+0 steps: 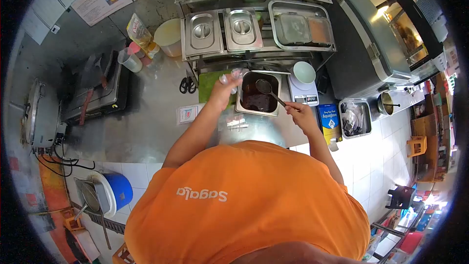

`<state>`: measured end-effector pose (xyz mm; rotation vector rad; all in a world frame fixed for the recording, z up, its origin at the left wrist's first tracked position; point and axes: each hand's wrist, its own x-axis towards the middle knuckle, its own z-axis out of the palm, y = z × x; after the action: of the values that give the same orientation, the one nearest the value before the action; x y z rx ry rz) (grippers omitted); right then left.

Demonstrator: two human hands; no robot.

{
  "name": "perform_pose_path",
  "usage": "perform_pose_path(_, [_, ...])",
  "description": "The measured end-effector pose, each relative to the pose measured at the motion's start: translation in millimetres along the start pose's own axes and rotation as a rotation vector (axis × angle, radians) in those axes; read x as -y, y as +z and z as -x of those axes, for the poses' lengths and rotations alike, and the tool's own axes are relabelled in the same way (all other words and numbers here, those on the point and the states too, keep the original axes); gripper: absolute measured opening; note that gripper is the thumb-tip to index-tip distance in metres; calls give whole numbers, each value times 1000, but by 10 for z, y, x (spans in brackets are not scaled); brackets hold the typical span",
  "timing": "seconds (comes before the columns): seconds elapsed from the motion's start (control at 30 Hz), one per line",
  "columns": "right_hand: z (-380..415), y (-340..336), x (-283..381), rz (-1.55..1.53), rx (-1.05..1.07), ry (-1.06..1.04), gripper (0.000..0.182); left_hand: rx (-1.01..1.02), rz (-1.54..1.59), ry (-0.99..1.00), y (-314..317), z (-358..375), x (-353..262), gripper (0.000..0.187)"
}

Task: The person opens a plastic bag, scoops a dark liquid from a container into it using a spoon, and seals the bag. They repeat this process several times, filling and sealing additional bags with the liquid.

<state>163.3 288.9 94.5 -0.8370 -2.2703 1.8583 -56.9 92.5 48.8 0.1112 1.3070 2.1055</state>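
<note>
A deep metal pan (279, 99) of dark red-brown sauce (258, 100) stands before me on the counter. My right hand (299, 114) grips the dark handle of a ladle (264, 86), whose round bowl lies over the sauce. At the pan's left edge, my left hand (224, 93) is closed on small clear plastic cups (237, 74); their exact shape is hard to make out. A green cutting board (208, 85) lies partly beneath that hand. Right of the pan, a pale green bowl (304, 73) sits on a white scale (308, 98).
Lidded steel pans (203, 32) fill a rack behind the sauce. Black scissors (187, 85) and a printed card (188, 114) lie left on the counter (156, 132). A blue-yellow box (330, 120) and a tray of packets (355, 118) are at right, near a glass-doored appliance (364, 34).
</note>
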Motion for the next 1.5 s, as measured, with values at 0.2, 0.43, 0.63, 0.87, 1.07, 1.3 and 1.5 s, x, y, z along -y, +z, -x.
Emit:
perform_pose_path(0.2, [17,42,-148,98,-22,-50,27,224,-550,605,138,354,-130,33])
perform_pose_path(0.43, [144,4,310,114,-92,-146,28,150,-584,595,247,397,58,37])
perform_pose_path(0.63, [265,69,612,289,-165,-417,27,103,-486,598,370,389,166,35])
perform_pose_path(0.87, [324,203,715,568,-273,-659,25,130,-400,447,389,375,200,34])
perform_pose_path(1.07, [376,204,795,763,-353,-637,27,107,-388,448,451,439,134,34])
perform_pose_path(1.3, [375,204,765,792,-419,-750,28,98,-416,476,441,430,162,33])
perform_pose_path(1.5, [369,229,661,845,-395,-753,29,66,-453,409,459,455,162,30])
